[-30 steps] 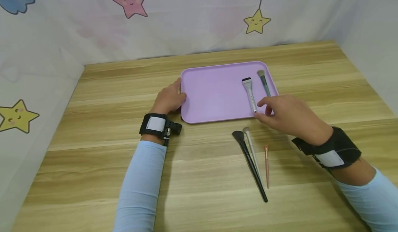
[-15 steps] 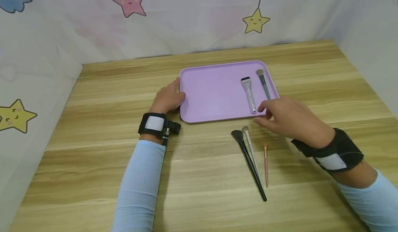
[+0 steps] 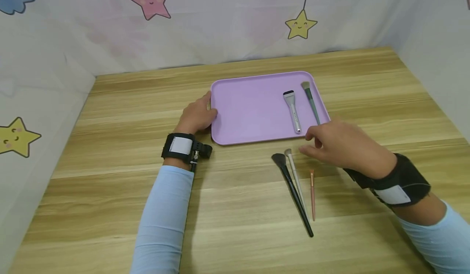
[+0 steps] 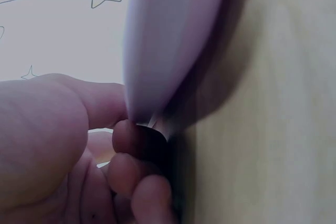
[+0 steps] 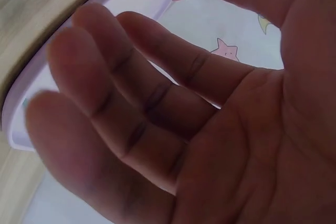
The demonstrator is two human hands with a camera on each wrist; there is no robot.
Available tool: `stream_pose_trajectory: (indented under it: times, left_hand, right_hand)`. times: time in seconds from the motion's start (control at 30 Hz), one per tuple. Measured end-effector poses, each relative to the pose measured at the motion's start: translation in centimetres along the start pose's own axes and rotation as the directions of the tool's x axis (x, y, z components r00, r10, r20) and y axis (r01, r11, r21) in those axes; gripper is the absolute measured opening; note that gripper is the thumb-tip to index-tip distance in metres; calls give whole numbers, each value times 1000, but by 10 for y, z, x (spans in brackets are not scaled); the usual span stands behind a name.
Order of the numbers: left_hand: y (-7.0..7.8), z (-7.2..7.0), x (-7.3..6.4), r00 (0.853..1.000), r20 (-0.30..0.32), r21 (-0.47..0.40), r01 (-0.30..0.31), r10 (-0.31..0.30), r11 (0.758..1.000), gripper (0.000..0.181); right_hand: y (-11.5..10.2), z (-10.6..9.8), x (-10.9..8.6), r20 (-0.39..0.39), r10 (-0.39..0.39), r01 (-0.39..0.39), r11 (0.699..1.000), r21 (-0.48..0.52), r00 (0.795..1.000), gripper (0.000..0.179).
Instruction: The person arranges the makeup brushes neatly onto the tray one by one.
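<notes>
My left hand (image 3: 196,114) holds the left edge of a purple tray (image 3: 242,114). In the left wrist view its thumb lies on the tray's rim (image 4: 168,35) while the fingers curl at the underside. Inside the tray, on the right, lie a silver flat-headed makeup brush (image 3: 292,111) and a green-handled makeup brush (image 3: 311,102). My right hand (image 3: 339,145) hovers by the tray's front right corner, partly hiding it. Nothing is between its loosely bent fingers (image 5: 79,72). Nearest it on the table are a black makeup brush (image 3: 293,196), a white-handled one (image 3: 295,172) and a small pink one (image 3: 313,196).
The wood-grain table (image 3: 128,114) reaches back to a white curtain (image 3: 205,29) printed with stars. Similar cloth stands along the left and right sides. Both wrists wear black straps, and a small camera (image 3: 205,150) juts from the left one.
My right hand has drawn back from the silver brush, toward the front and off the tray. The left hand stays at the tray's edge; the view has shifted slightly.
</notes>
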State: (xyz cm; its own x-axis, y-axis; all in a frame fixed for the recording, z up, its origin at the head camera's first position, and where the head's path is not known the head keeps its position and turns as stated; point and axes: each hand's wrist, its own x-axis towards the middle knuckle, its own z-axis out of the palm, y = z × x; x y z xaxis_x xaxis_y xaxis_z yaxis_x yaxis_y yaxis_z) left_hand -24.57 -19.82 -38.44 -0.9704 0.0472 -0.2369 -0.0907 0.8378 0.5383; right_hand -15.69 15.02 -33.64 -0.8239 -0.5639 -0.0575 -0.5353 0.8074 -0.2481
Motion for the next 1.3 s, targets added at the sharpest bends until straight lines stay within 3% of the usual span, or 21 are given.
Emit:
stream_pose_trajectory:
  times: [0.27,0.9,1.3]
  left_hand:
    - [0,0,0,1000,-2,-2,6,-6,1000,72]
    - [0,0,0,1000,-13,-5,8,-8,1000,72]
    - [0,1,1,1000,-12,6,6,-6,1000,72]
  right_hand:
    - [0,2,-2,62,-2,0,999,35,998,37]
    - [-5,4,-4,84,-1,-4,999,50,996,37]
    - [-6,11,-10,48,-63,60,997,57,997,29]
